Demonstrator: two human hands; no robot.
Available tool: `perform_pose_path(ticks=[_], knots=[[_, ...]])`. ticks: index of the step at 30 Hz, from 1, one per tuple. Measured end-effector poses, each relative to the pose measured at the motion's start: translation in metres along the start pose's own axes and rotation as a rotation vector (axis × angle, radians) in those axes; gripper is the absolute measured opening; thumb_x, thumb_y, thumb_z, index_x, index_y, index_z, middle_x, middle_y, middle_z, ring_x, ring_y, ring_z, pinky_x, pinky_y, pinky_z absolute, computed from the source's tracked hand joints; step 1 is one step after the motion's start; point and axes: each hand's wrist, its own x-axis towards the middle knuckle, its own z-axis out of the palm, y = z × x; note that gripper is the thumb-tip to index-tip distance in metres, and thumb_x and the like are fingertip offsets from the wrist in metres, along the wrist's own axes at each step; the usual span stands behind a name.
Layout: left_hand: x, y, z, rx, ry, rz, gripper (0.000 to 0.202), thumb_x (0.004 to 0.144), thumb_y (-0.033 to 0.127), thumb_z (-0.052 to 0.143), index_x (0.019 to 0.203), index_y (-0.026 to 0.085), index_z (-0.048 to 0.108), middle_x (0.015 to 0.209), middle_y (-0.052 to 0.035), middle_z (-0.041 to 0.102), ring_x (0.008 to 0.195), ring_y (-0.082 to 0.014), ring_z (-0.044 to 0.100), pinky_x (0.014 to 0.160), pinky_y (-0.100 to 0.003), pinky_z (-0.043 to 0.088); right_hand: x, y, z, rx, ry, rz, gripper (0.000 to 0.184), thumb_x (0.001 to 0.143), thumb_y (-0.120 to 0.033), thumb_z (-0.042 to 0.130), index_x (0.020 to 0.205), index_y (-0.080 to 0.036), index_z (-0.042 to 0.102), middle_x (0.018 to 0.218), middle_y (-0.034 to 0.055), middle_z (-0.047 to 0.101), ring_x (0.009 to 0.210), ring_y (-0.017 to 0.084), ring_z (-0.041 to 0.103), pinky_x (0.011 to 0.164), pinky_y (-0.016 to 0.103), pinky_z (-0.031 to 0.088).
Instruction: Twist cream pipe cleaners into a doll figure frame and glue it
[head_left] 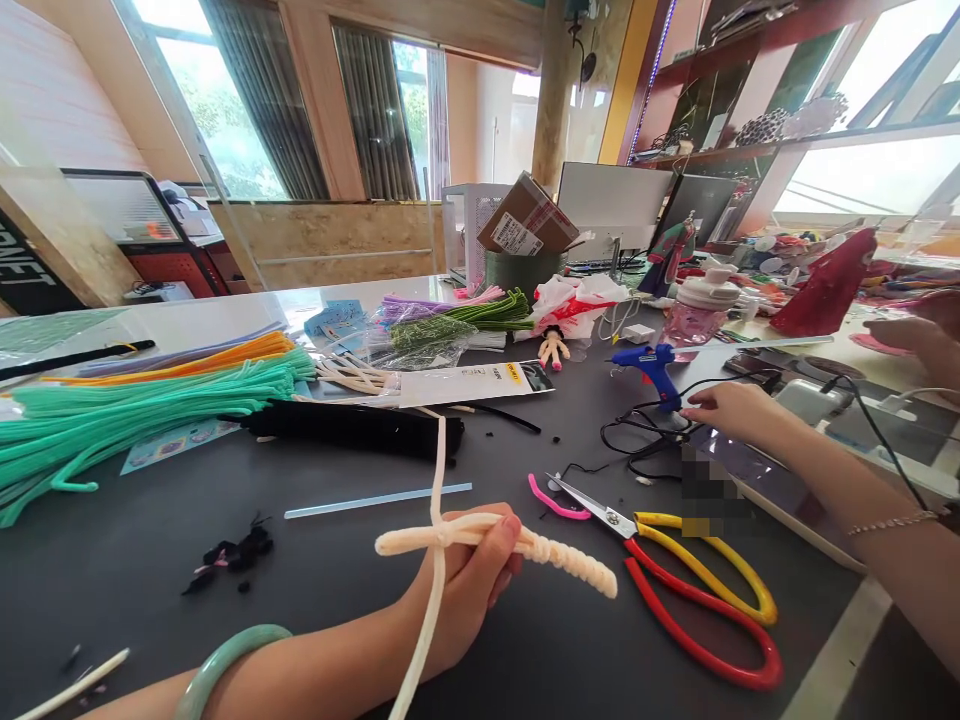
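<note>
My left hand [469, 575] is closed round a cream pipe-cleaner piece [559, 555], a twisted bar with a cross arm and a long loose strand running up and down across it. A pale green bangle [225, 655] sits on that wrist. My right hand [731, 410] reaches out to the right, fingers resting flat on a shiny tablet-like surface [757, 475] beside black cables. It holds nothing that I can see. Scissors with red and yellow handles [675, 560] lie between the two hands, next to a pink pipe-cleaner scrap [555, 500].
Teal [112, 420], orange and black [352, 428] pipe-cleaner bundles lie at left. A blue glue gun [652, 370], a clear glue stick [375, 500], a small doll [553, 345], a pink bottle [697, 310] and a red dress figure [825, 285] stand farther back. Another person's hand [911, 340] shows at far right.
</note>
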Motion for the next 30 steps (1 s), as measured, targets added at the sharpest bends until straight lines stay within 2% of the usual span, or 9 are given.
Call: perform_pose_path(ticks=[3, 6, 9, 19, 30], knots=[[0.000, -0.002, -0.002, 0.029, -0.014, -0.007, 0.042, 0.082, 0.051, 0.046, 0.055, 0.020, 0.039, 0.047, 0.0071, 0.033, 0.042, -0.0069, 0.028, 0.039, -0.021, 0.017, 0.003, -0.006, 0.000, 0.000, -0.181, 0.070, 0.027, 0.091, -0.031, 0.054, 0.114, -0.017, 0.056, 0.115, 0.0071, 0.059, 0.096, 0.020, 0.060, 0.081, 0.039, 0.052], [0.001, -0.004, -0.004, 0.039, -0.017, -0.011, 0.043, 0.082, 0.054, 0.044, 0.056, 0.020, 0.039, 0.046, 0.0073, 0.031, 0.042, -0.0073, 0.028, 0.039, -0.022, 0.018, 0.005, -0.012, -0.002, 0.008, -0.238, 0.128, 0.028, 0.091, -0.031, 0.054, 0.114, -0.017, 0.056, 0.116, 0.0070, 0.058, 0.097, 0.021, 0.060, 0.081, 0.040, 0.051], [0.000, -0.004, -0.005, 0.049, -0.013, -0.014, 0.044, 0.081, 0.056, 0.043, 0.057, 0.020, 0.041, 0.047, 0.0066, 0.033, 0.043, -0.0077, 0.029, 0.039, -0.022, 0.019, 0.004, -0.017, -0.005, 0.021, -0.229, 0.170, 0.030, 0.090, -0.031, 0.055, 0.116, -0.016, 0.055, 0.116, 0.0075, 0.058, 0.097, 0.021, 0.060, 0.081, 0.040, 0.052], [-0.001, -0.008, -0.005, 0.052, -0.019, -0.016, 0.041, 0.084, 0.053, 0.043, 0.060, 0.019, 0.043, 0.051, 0.0053, 0.036, 0.044, -0.0078, 0.030, 0.040, -0.021, 0.020, 0.005, -0.021, -0.015, 0.125, -0.192, 0.150, 0.026, 0.091, -0.033, 0.054, 0.112, -0.018, 0.059, 0.116, 0.0055, 0.059, 0.098, 0.022, 0.060, 0.082, 0.039, 0.051], [-0.001, -0.003, -0.004, 0.030, -0.028, -0.024, 0.038, 0.084, 0.049, 0.043, 0.059, 0.019, 0.041, 0.051, 0.0060, 0.036, 0.045, -0.0075, 0.029, 0.041, -0.020, 0.022, 0.014, -0.004, -0.008, 0.244, -0.222, 0.092, 0.027, 0.090, -0.033, 0.055, 0.110, -0.016, 0.060, 0.116, 0.0044, 0.059, 0.098, 0.024, 0.060, 0.081, 0.038, 0.051]])
